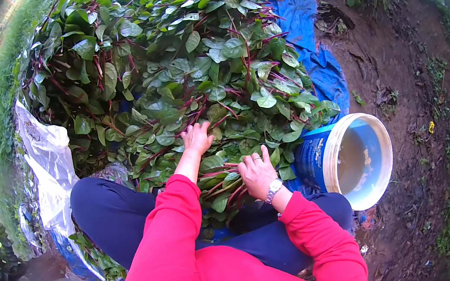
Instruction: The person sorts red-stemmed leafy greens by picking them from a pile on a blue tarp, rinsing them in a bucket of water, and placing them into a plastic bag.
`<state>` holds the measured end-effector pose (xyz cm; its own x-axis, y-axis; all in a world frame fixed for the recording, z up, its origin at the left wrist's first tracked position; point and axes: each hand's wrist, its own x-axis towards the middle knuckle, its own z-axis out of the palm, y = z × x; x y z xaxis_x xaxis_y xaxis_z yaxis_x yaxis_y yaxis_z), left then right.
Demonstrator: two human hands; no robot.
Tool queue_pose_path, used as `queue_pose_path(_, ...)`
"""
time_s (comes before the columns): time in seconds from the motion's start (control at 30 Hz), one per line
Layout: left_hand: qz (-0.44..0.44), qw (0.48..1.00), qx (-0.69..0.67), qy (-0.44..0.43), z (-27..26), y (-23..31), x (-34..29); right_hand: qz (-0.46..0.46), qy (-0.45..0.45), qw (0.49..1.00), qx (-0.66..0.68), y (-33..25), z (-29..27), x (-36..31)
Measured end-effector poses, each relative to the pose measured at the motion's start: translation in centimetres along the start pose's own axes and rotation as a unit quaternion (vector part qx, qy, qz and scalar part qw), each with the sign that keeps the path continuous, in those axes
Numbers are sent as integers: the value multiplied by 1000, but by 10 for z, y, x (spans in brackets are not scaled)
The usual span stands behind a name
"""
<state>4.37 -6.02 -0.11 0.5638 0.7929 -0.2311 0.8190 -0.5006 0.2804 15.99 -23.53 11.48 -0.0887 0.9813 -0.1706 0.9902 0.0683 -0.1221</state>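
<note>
A large heap of Malabar spinach [170, 84], with glossy green leaves and purple-red stems, fills the space before my crossed legs. My left hand [197, 139] reaches onto the near middle of the heap, its fingers apart among leaves and stems. Closer to my lap, my right hand [258, 175] is closed round a bunch of Malabar spinach [223, 184], whose stems and leaves stick out to the left of the fingers. A ring and a wristwatch are on this hand; its palm side is hidden.
To the right leans a blue bucket [365, 160] with a white rim and cloudy liquid inside. Blue tarpaulin [327, 76] lies under the heap, and a clear plastic sheet [49, 161] hangs at the left. Bare muddy ground [408, 119] stretches beyond the bucket.
</note>
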Motion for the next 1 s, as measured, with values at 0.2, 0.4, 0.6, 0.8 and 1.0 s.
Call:
queue_pose_path(0.2,28,995,-97,-26,-5,7,7,-3,2,1000,-5,-3,-2,4)
queue_pose_path(0.4,183,850,-333,-365,-45,31,-17,-23,124,992,-26,5,-2,3)
queue_pose_path(0.6,71,854,-351,-378,-49,28,2,15,-11,1000,4,4,4,-1)
queue_pose_path(0.8,-204,977,-13,-59,-9,-20,12,-7,1,1000,1,1,1,1)
queue_pose_path(1.0,-54,966,-254,8,-20,-16,-18,-17,22,1000,-1,0,-2,2)
